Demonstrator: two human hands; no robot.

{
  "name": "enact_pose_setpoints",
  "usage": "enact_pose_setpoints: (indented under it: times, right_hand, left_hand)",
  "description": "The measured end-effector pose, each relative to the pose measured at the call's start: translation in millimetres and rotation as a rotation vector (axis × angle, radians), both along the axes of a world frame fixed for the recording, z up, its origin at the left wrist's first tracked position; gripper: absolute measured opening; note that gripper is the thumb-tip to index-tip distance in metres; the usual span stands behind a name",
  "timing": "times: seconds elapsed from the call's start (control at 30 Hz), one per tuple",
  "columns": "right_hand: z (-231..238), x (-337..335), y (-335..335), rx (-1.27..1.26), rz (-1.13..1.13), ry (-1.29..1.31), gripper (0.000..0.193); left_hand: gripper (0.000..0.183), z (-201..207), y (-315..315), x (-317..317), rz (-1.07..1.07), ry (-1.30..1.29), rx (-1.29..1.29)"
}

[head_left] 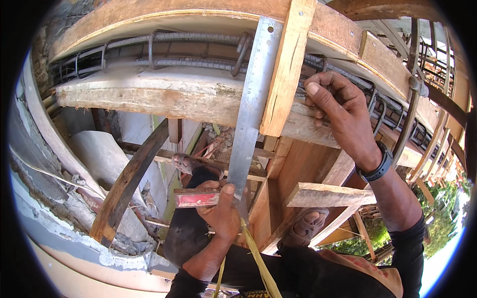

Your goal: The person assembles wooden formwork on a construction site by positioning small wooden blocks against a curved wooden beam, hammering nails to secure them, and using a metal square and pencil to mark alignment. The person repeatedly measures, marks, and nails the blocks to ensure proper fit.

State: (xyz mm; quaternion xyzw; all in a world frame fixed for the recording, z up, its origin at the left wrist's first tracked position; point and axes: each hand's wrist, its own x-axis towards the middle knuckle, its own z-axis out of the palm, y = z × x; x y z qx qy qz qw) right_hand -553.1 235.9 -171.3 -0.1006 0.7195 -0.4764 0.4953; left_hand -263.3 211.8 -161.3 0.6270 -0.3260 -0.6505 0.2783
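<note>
My left hand (223,212) is closed round the lower end of a steel try square (250,102), its thumb pressed on the metal and the red stock sticking out to the left. The long marked blade runs up across the timber formwork board (149,94), along the left side of a short wooden batten (288,69). That batten bridges the two form boards. To the right of it, my right hand (343,111) hovers with thumb and fingers pinched together. Whatever those fingers hold, if anything, is too small or hidden to make out.
Steel rebar with stirrups (194,39) lies between the form boards. A dark slanting timber (131,184) stands at left, and a light plank end (330,195) juts in at right. My sandalled feet (309,222) are below, among timbers. Yellow strips (258,260) hang near my lap.
</note>
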Motion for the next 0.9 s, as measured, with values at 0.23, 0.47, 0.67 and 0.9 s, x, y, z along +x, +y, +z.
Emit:
enact_pose_setpoints:
  times: [0.23,0.47,0.67,0.9]
  right_hand:
    - [-1,0,1,-0.007,-0.013,-0.011,0.025]
    - [-3,1,-4,0.012,0.0,-0.004,0.025]
    - [-1,2,-3,0.009,-0.009,-0.02,0.026]
    - [-2,3,-2,0.019,0.022,0.037,0.026]
  left_hand:
    - [0.034,11,-9,-4,0.021,0.033,0.091]
    - [0.035,-6,-7,9,-0.103,-0.152,-0.271]
    - [0.034,-2,-2,11,-0.038,-0.041,-0.154]
    - [0.036,-12,-5,9,0.068,-0.022,-0.007]
